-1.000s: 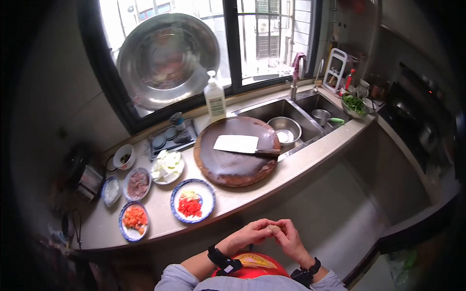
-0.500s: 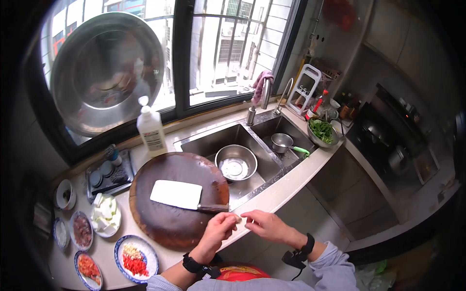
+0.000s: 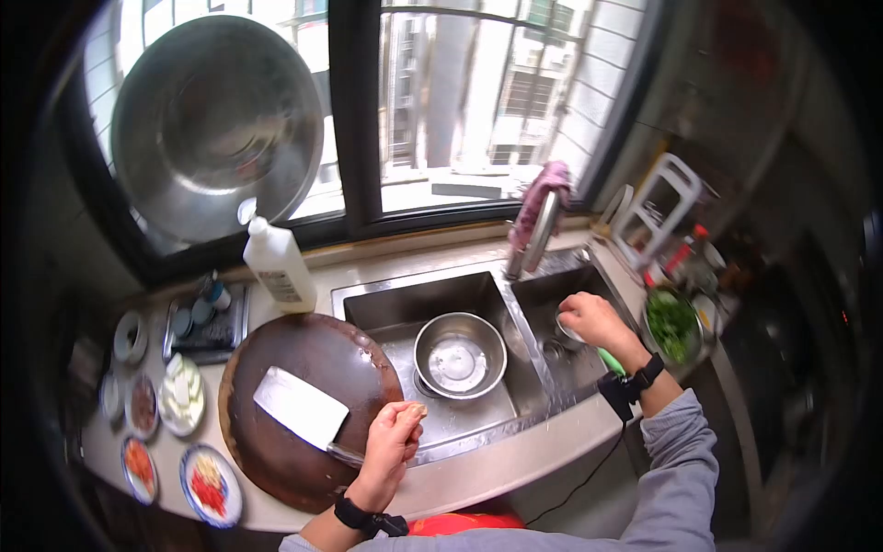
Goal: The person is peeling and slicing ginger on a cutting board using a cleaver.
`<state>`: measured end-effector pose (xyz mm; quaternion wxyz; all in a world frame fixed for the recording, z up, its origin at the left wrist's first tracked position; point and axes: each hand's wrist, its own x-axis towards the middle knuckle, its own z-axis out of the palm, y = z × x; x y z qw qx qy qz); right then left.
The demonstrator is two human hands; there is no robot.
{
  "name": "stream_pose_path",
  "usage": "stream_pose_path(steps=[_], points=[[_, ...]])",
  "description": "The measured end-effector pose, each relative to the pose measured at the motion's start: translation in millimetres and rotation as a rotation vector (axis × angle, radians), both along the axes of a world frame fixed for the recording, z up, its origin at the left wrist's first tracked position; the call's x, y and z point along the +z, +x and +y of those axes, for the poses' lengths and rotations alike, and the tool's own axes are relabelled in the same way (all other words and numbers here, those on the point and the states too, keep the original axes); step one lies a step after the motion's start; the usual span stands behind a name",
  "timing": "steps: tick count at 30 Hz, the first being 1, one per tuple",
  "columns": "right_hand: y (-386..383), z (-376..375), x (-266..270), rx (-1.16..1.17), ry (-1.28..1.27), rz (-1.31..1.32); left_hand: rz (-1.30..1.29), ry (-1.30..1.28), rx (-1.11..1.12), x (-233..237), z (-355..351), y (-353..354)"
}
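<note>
My left hand [image 3: 391, 451] is closed in a pinch on a small pale piece [image 3: 420, 410], just off the right edge of the round wooden chopping board [image 3: 276, 469]. A cleaver [image 3: 299, 407] lies flat on that board, its handle partly behind my left hand. Out over the right sink basin, my right hand [image 3: 593, 320] has its fingers drawn together and pointing down. Beneath them is a small metal pan [image 3: 567, 333] with a green handle [image 3: 611, 361], mostly covered by the hand. Whatever the right fingers hold is hidden.
A steel bowl [image 3: 460, 356] sits in the left basin. Dishes of chopped food stand at left, including a plate [image 3: 212, 485] with red and pale bits. A white pump bottle [image 3: 279, 267] stands behind the board; a bowl of greens [image 3: 672, 327] is right of the sink.
My right hand has moved away from my left, forward and right over the right basin. My left hand stays near the board, still pinching. The view has shifted, blurring the right side.
</note>
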<state>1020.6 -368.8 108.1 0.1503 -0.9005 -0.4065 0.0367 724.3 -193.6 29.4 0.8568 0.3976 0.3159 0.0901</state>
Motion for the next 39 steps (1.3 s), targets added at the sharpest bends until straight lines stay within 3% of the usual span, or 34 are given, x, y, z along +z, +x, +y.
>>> stream_pose_path(steps=[1, 2, 3, 4, 5, 6, 7, 11, 17, 24, 27, 29, 31, 35, 37, 39], points=[[24.2, -3.5, -6.7, -0.048, 0.011, 0.041, 0.021, 0.008, -0.032, 1.5, -5.8, 15.9], [58.3, -5.5, -23.4, 0.052, 0.124, 0.010, 0.043, 0.015, 0.006, 4.5, -14.2, 26.5], [76.4, -12.7, 6.2, -0.228, -0.091, 0.255, 0.005, -0.005, -0.080, 11.1, -43.4, 64.3], [114.0, 11.7, -56.2, 0.071, 0.132, -0.005, 0.054, -0.009, -0.016, -4.0, -36.7, 57.1], [160.3, 12.6, -90.1, 0.171, 0.333, 0.275, 0.140, -0.046, -0.004, 3.3, -47.2, 73.4], [232.1, -5.2, -149.2, 0.018, 0.563, 0.340, -0.015, -0.117, -0.035, -6.6, -71.1, 98.9], [218.4, 33.3, -147.0, 0.218, 0.578, -0.045, 0.015, -0.120, 0.032, -30.4, -66.1, 97.7], [254.2, 54.8, -162.4, 0.111, 0.296, -0.083, -0.053, -0.193, 0.120, -27.8, -69.5, 126.7], [277.7, 81.7, -172.7, 0.128, 0.210, -0.058, -0.067, -0.184, 0.286, -32.6, -62.4, 171.0], [223.1, 66.1, -141.8, 0.163, 0.232, 0.007, -0.038, -0.185, 0.348, -59.3, -66.1, 225.8], [126.8, 49.4, -108.5, 0.273, 0.323, 0.355, -0.020, -0.242, 0.385, -64.5, -66.2, 248.5], [69.8, 37.4, -115.2, 0.418, 0.385, 0.548, -0.030, -0.219, 0.353, -76.9, -70.2, 255.7], [31.9, 35.8, -138.5, 0.568, 0.484, 0.527, -0.080, -0.192, 0.454, -85.2, -75.0, 262.2], [10.5, 44.9, -129.6, 0.648, 0.402, 0.408, -0.089, -0.068, 0.579, -114.6, -74.6, 254.9], [5.0, 48.3, -131.6, 0.696, 0.365, 0.317, -0.209, -0.043, 0.483, -121.7, -70.3, 241.7], [3.7, 55.3, -120.7, 0.775, 0.315, 0.278, -0.054, -0.087, 0.413, -110.8, -67.6, 229.1]])
